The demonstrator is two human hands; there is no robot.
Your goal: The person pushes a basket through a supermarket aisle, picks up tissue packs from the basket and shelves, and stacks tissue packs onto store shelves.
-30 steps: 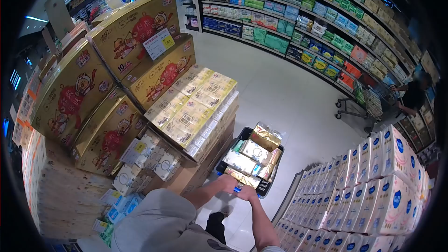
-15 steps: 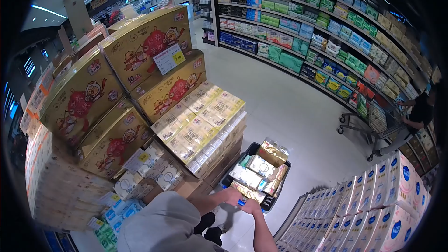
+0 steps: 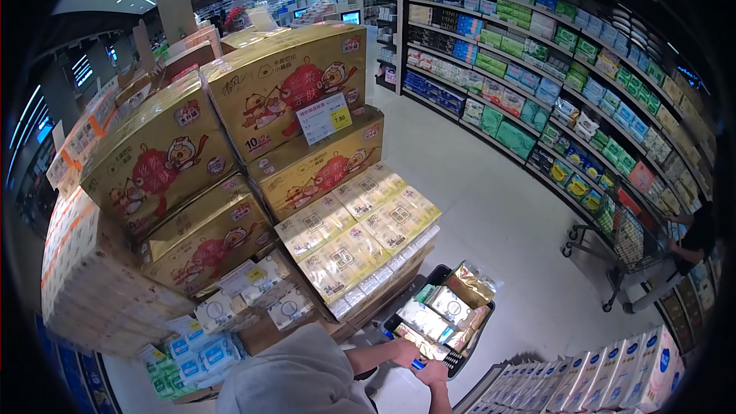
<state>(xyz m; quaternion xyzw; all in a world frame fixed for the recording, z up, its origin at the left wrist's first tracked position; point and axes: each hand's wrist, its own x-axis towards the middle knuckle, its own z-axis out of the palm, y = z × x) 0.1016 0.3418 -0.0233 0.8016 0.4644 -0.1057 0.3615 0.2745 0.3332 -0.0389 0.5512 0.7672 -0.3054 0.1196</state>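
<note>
“Left hand [image 3: 402, 351] and right hand [image 3: 433, 373], both mine, are curled around the blue handle [image 3: 418, 365] of the black cart [image 3: 453, 363], close together, with a strip of blue showing between them.”

“Where is the cart?”

“Right in front of me on the pale floor [image 3: 506, 218], just beside the yellow-topped packs [image 3: 356, 224] stacked on my left.”

“What is done so far?”

“Several packs lie inside it. One shiny gold pack [image 3: 471, 284] sits at the far edge, a white pack with a ring on it [image 3: 450, 303] near the middle, another white pack [image 3: 420, 318] along the left edge, and a second gold pack [image 3: 420, 343] at the near edge, close to my hands. (Something green [image 3: 426, 292] peeks out by the left edge too, mostly hidden.) I'd judge the loading well along, since they cover most of the cart's inside.”

“And what is left?”

“I can't tell from here. Neither hand is on a pack; both have only the handle. Outside the cart, the yellow-topped packs make a neat block past its left edge, and rows of tall white packs [image 3: 613, 372] stand off its right edge.”
</note>
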